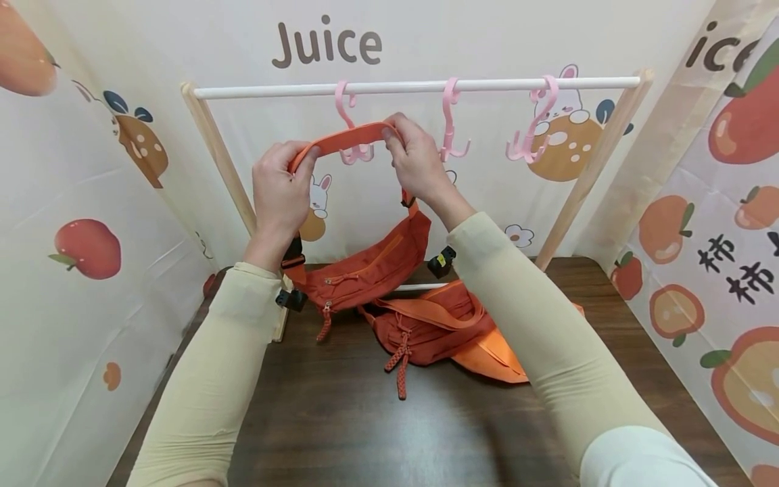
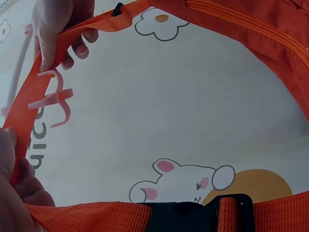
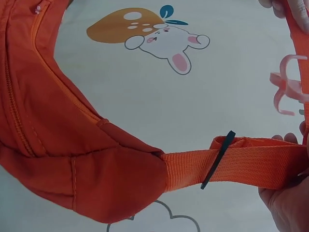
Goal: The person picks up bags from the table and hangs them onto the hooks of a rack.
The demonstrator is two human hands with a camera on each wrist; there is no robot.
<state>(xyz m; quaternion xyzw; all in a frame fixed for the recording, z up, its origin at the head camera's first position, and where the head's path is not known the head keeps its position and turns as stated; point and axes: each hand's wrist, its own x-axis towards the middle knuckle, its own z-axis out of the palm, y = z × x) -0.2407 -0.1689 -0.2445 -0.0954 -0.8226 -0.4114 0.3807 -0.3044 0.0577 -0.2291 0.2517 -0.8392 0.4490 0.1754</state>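
Observation:
A rust-red waist bag hangs by its orange strap, lifted over the table. My left hand grips the strap at its left, and my right hand pinches it at the right, thumb on the near side. Between the hands the webbing arches up in front of a pink hook on the rail. In the left wrist view a black buckle sits on the strap close to the left hand. A black slider shows on the strap in the right wrist view.
A white rail on wooden posts carries two more pink hooks, a middle hook and a right hook. Beneath, another rust-red bag lies on the dark wooden table, with bright orange fabric beside it.

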